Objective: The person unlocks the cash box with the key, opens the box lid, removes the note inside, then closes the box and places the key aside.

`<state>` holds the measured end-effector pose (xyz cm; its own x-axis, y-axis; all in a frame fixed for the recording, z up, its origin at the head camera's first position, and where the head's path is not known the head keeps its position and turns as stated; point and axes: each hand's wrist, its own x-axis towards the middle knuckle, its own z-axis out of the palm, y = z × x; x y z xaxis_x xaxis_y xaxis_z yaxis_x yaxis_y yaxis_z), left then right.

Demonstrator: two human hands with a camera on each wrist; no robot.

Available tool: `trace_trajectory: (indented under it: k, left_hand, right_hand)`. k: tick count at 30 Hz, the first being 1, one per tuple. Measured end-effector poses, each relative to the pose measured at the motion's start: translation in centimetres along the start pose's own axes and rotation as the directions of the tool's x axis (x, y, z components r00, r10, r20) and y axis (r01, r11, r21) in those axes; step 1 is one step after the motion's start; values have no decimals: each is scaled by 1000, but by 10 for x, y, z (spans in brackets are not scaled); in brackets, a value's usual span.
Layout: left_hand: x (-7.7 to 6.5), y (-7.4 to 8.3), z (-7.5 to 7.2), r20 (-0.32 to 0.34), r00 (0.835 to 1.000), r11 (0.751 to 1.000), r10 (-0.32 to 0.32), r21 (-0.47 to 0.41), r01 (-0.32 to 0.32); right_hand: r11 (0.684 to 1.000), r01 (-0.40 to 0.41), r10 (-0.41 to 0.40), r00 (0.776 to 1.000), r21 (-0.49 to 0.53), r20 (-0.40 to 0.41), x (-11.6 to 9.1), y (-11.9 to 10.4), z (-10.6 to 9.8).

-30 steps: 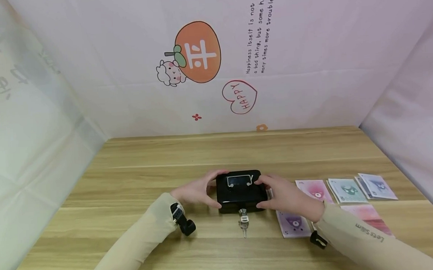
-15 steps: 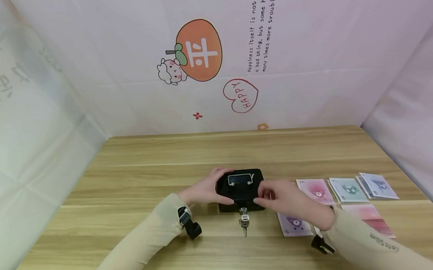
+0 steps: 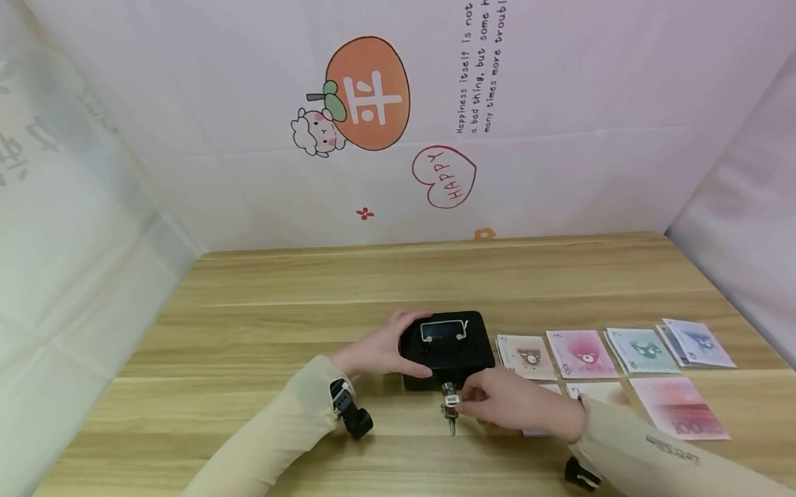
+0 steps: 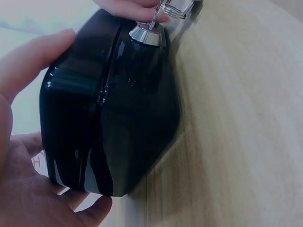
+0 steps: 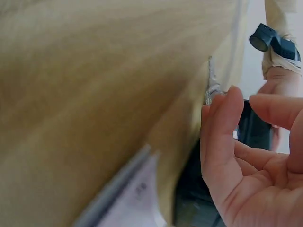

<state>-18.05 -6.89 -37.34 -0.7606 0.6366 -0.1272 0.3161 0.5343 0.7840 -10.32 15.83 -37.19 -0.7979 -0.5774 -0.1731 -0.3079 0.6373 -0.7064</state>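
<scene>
A small black cash box (image 3: pixel 448 360) with a wire handle on its lid stands on the table, its lid down. My left hand (image 3: pixel 379 352) grips its left side, thumb along the front edge; in the left wrist view, its fingers (image 4: pixel 66 205) wrap the box's end. A silver lock (image 4: pixel 146 36) juts from the front, with a key in it and a bunch of keys (image 3: pixel 451 417) hanging there. My right hand (image 3: pixel 514 399) is at the keys, fingertips right beside them. In the right wrist view, its thumb (image 5: pixel 274 108) and fingers stand a little apart.
To the right lie small piles of colourful play banknotes, among them a pink pile (image 3: pixel 581 355), a green pile (image 3: pixel 642 350) and a blue pile (image 3: pixel 698 343). A red note (image 3: pixel 678 407) lies nearer me. A patterned cloth wall (image 3: pixel 555 175) closes off the back of the table.
My right hand has left the box's right side and come down to the keys, uncovering a brown banknote pile. My left hand has shifted slightly right, its thumb farther along the front edge.
</scene>
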Motion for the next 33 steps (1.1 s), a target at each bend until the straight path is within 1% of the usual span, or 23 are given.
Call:
trace_trajectory:
  k: [3, 8, 13, 19, 25, 28, 33]
  left_hand:
    - [1, -2, 1, 7, 1000, 1000, -12, -6, 12]
    - [2, -5, 2, 15, 1000, 1000, -21, -14, 21]
    - [1, -7, 3, 26, 999, 999, -27, -30, 28]
    - [3, -8, 2, 23, 1000, 999, -21, -43, 22]
    - [2, -8, 1, 19, 1000, 1000, -9, -24, 9]
    - [2, -8, 1, 16, 1000, 1000, -4, -15, 5]
    - [2, -8, 2, 8, 1000, 1000, 8, 0, -8]
  right_hand:
    - [995, -55, 53, 998, 79, 34, 4, 3, 4]
    - [993, -92, 89, 995, 78, 43, 10, 4, 11]
    - [989, -120, 118, 993, 91, 28, 13, 4, 17]
    - [989, -126, 128, 992, 78, -20, 15, 3, 20]
    - [988, -138, 143, 986, 65, -90, 15, 2, 25]
    - [990, -134, 139, 982, 50, -126, 15, 1, 27]
    - [991, -125, 130, 980, 38, -153, 15, -1, 28]
